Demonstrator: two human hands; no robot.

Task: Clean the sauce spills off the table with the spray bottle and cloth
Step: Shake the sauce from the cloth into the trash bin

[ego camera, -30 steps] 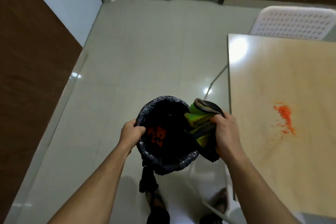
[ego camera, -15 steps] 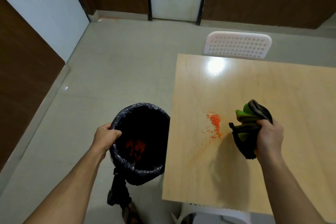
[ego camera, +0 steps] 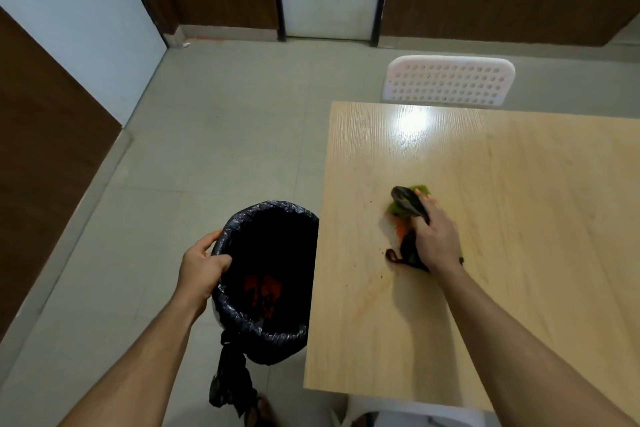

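Observation:
My right hand (ego camera: 437, 240) grips a bunched green and dark cloth (ego camera: 408, 205) and presses it down on the light wooden table (ego camera: 519, 253). The cloth covers most of the orange sauce spill (ego camera: 401, 227); a small patch shows at its left edge, and a few dark specks lie around it. My left hand (ego camera: 202, 269) holds the rim of a bin lined with a black bag (ego camera: 266, 329), lifted beside the table's left edge. Orange bits lie inside the bin. No spray bottle is in view.
A white perforated chair back (ego camera: 448, 80) stands behind the table's far edge. Grey tiled floor (ego camera: 207, 149) spreads to the left, bounded by brown panelled walls and a white door at the back. A faint orange smear marks the table near its front left.
My right hand has brought the cloth down from above the table onto the sauce spill, covering most of it. The bin stays in my left hand by the table edge.

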